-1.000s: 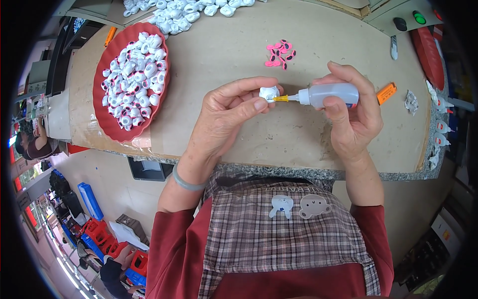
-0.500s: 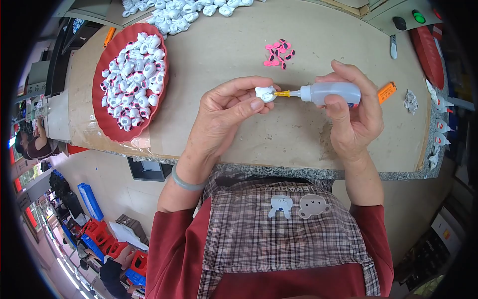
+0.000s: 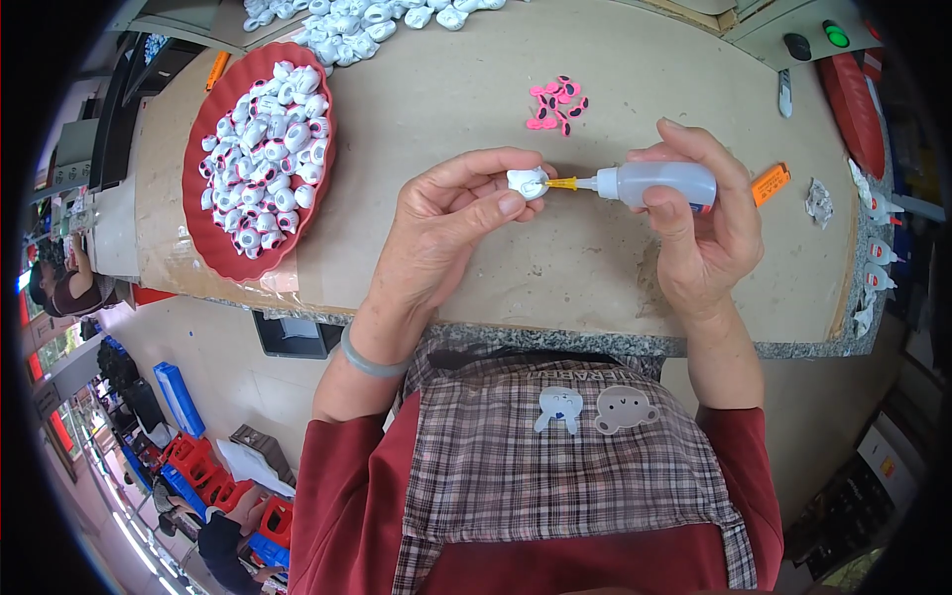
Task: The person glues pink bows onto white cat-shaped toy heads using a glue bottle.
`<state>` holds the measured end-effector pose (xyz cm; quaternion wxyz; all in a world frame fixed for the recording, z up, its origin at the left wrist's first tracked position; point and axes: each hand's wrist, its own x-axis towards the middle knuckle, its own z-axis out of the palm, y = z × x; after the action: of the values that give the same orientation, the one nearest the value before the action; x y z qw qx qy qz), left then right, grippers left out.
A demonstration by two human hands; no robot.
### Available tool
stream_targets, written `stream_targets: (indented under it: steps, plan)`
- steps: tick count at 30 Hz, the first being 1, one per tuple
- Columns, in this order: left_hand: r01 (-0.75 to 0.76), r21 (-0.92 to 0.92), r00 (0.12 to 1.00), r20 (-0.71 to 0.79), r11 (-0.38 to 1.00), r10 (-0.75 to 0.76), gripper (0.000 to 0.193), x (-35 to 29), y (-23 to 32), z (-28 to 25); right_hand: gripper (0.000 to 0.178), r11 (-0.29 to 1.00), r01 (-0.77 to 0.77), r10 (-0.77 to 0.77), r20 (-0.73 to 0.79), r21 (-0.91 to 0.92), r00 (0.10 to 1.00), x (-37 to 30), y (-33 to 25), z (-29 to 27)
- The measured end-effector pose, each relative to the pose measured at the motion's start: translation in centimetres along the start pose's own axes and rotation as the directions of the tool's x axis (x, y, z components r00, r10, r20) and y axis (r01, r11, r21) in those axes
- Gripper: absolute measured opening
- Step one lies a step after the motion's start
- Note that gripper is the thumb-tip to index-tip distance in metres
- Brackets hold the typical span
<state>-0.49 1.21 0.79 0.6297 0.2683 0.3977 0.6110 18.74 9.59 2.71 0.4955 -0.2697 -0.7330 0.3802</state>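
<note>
Between the thumb and fingers of my left hand (image 3: 451,203) is a small white moulded piece (image 3: 526,182). My right hand (image 3: 706,213) is wrapped round a translucent squeeze bottle (image 3: 659,184), held level. Its narrow yellow tip (image 3: 562,183) points left and meets the side of the white piece. Beyond my hands lies a loose cluster of small pink pieces with black spots (image 3: 555,103). To the left stands a red scalloped tray (image 3: 203,233) heaped with white pieces, many showing pink and black parts.
More white pieces (image 3: 347,35) are piled at the table's far edge. Toward the right lie an orange tool (image 3: 771,183), a crumpled wad (image 3: 819,203) and a grey-white cutter (image 3: 784,93). Small bottles (image 3: 879,250) line the right edge. Other people (image 3: 74,288) are off to the left.
The white piece and the bottle tip have shifted very slightly left. Both hands keep their grips.
</note>
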Motion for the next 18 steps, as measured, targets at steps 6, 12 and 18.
stream_targets:
  steps: [6, 12, 18]
  plan:
    - [-0.002, 0.01, 1.0, -0.017, 1.0, 0.002, 0.029, 0.04, 0.09, 0.04, 0.037, 1.0, -0.003, 0.004, 0.023, -0.022, 1.0, 0.12, -0.14, 0.01]
    - [0.013, 0.016, 0.999, -0.031, 1.0, -0.012, 0.03, 0.1, 0.04, 0.21, 0.037, 1.0, -0.002, 0.002, 0.036, -0.014, 0.999, 0.13, 0.01, 0.1]
    - [0.015, 0.011, 1.0, -0.01, 1.0, -0.015, 0.03, 0.15, -0.17, 0.16, 0.037, 1.0, -0.011, 0.011, 0.034, 0.01, 0.999, 0.04, 0.04, 0.21]
